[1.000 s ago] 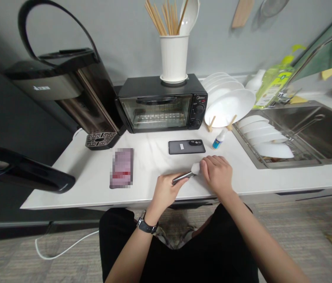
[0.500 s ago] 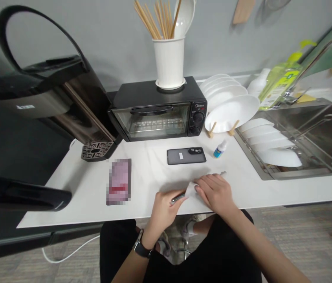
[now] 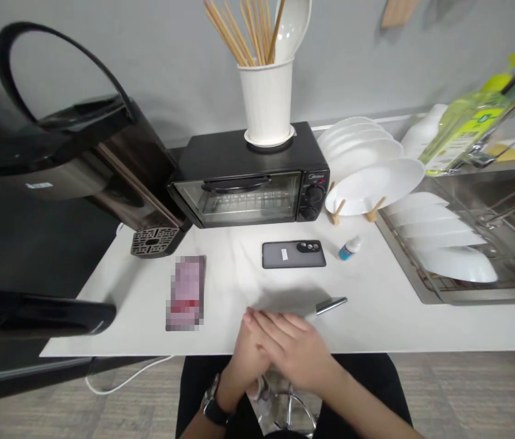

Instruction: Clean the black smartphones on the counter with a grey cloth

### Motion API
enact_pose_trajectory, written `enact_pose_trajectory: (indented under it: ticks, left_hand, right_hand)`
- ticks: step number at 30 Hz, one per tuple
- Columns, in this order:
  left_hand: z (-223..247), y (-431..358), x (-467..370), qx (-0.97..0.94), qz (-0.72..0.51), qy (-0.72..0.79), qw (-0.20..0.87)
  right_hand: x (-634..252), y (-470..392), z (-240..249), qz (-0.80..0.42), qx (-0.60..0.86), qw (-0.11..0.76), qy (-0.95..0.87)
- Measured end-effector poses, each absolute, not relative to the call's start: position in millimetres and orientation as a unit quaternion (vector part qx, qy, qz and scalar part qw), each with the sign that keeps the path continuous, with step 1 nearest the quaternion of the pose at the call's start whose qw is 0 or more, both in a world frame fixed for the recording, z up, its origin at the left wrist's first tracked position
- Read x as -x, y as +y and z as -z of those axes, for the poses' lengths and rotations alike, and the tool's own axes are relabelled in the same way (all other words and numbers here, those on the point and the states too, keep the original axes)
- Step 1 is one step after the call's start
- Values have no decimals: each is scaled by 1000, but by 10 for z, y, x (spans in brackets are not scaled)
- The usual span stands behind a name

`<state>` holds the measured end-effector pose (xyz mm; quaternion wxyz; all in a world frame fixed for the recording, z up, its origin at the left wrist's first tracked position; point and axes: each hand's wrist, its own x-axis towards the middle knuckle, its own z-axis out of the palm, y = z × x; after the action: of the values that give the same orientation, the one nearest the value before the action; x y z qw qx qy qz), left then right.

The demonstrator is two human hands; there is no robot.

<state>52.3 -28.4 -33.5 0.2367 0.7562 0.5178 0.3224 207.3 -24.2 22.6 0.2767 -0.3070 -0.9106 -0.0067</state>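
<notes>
My two hands meet at the front edge of the white counter (image 3: 389,317). My right hand (image 3: 296,347) lies with fingers stretched over my left hand (image 3: 241,360), which wears a dark watch. A slim dark device (image 3: 331,305) pokes out to the right from under my right hand, seen edge-on with a silver tip. The rest of it and the white wipe seen earlier are hidden beneath my hands.
A grey phone (image 3: 294,254) lies camera side up behind my hands, a small blue-and-white bottle (image 3: 348,249) beside it. A blurred pink packet (image 3: 186,292) lies to the left. Behind stand a black toaster oven (image 3: 250,183), white plates (image 3: 371,171) and a sink rack (image 3: 444,244).
Both hands have drawn back toward the counter's front edge. My right hand has slid left over my left hand, hiding the wipe; the device's end now shows to the right.
</notes>
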Motion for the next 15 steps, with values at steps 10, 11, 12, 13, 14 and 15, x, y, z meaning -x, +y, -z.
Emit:
enact_pose_trajectory:
  ticks: [10, 11, 12, 13, 14, 15]
  left_hand:
    - [-134, -232, -715, -732, -361, 456, 354]
    - [-111, -235, -716, -736, -363, 458, 341]
    - [-76, -235, -712, -743, -362, 462, 321]
    - [-36, -232, -703, -750, -359, 469, 298]
    - [5, -228, -690, -752, -358, 475, 283]
    - [43, -224, -677, -755, -357, 478, 273]
  right_hand:
    - [-2918, -169, -223, 81, 545, 316, -773]
    - [-2796, -224, -227, 73, 550, 327, -765]
    - [-2644, -284, -227, 64, 544, 335, -766]
    - [-2477, -343, -225, 54, 530, 339, -775]
    - [-2315, -397, -221, 44, 509, 337, -791]
    - [-2176, -441, -216, 35, 486, 333, -807]
